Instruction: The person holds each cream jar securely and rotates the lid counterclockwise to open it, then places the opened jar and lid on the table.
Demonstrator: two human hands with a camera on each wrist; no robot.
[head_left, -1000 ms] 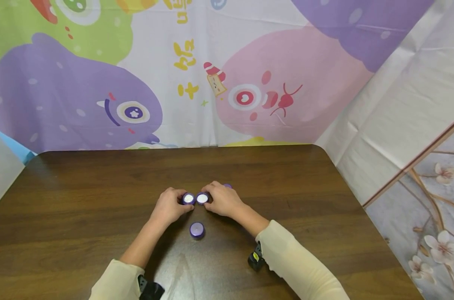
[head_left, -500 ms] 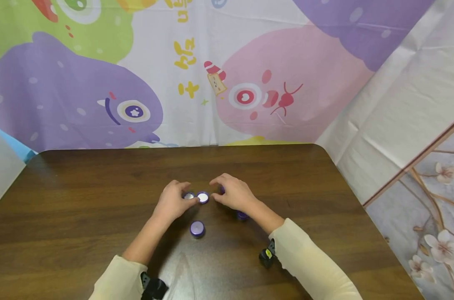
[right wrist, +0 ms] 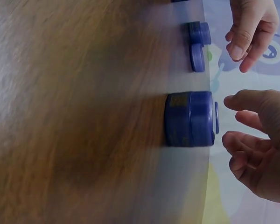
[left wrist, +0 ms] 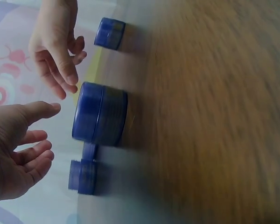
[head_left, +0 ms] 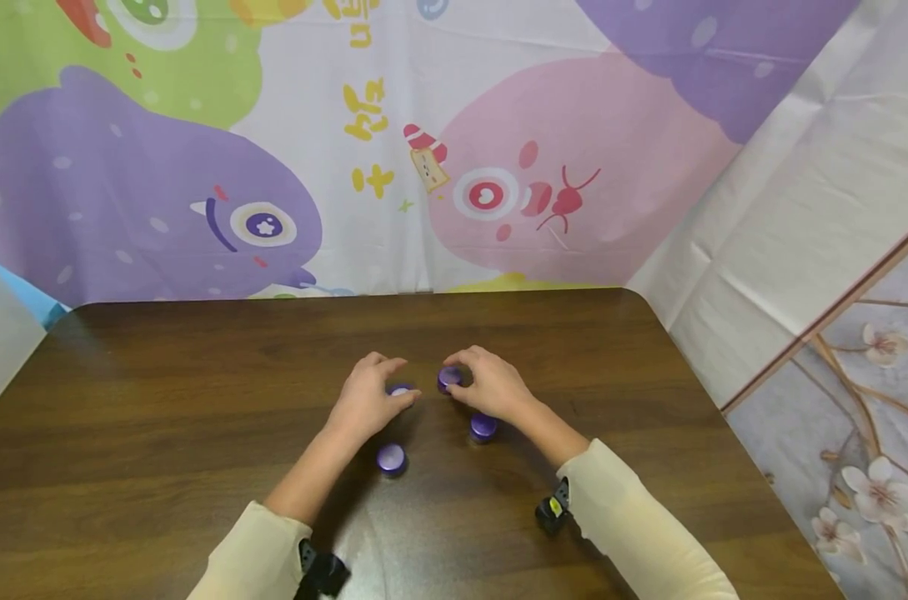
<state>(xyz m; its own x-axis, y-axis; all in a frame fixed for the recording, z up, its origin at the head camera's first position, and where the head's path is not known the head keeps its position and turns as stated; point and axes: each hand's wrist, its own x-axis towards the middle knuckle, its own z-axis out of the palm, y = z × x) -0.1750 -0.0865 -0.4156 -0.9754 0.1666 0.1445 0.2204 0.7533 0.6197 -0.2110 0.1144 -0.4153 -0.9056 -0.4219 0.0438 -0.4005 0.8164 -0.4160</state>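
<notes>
My left hand [head_left: 363,402] hovers with thumb and fingers apart over a small purple open jar [left wrist: 86,177] and its lid [right wrist: 197,58]. In the head view it hides most of them, leaving a white-and-purple round piece [head_left: 400,390] partly showing. My right hand [head_left: 497,390] reaches over a second purple jar [head_left: 449,377], its thumb and fingertips either side of the top; the right wrist view shows these fingers loosely bent, with nothing gripped. Just nearer than that hand stands a closed purple jar [head_left: 484,427]. Another closed jar [head_left: 391,459] stands nearer, below my left hand.
The jars stand on a dark brown wooden table [head_left: 198,417]. Behind its far edge hangs a cartoon-printed cloth [head_left: 378,242], and a pale panel [head_left: 769,192] rises on the right. Each sleeve has a black wrist camera [head_left: 551,514].
My right hand has let go of a white-faced round piece and moved right to a purple jar, uncovering another jar. My left hand has let go of its piece and shifted right, hovering over both.
</notes>
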